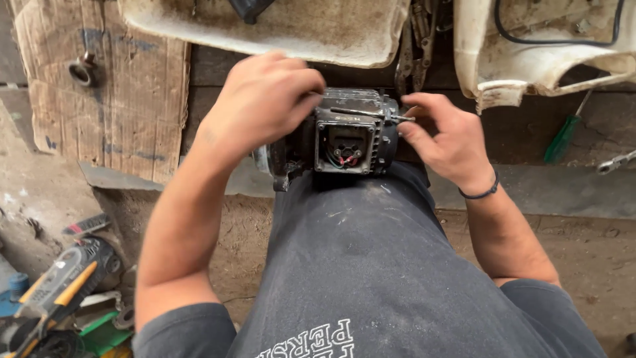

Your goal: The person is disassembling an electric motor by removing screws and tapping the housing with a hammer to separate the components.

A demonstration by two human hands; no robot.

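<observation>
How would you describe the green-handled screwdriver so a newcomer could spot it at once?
Start from the dirty white plastic housing at the upper right of the dark wooden bench. Just under its broken lower edge, to the right of the person's right hand, lies the green-handled screwdriver, slanted. It is the only bright green tool on the bench; the metal wrench beside it is bare silver.

Dusty grey T-shirt, dark wristband

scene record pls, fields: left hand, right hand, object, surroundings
left hand: left hand grips the motor housing from above
right hand: right hand pinches a long thin bolt lying across the housing top
object: dark, dirty housing, open terminal box showing wires, braced against the person's knee
surroundings: green screwdriver right; cardboard left; orange-handled tools lower left
</observation>
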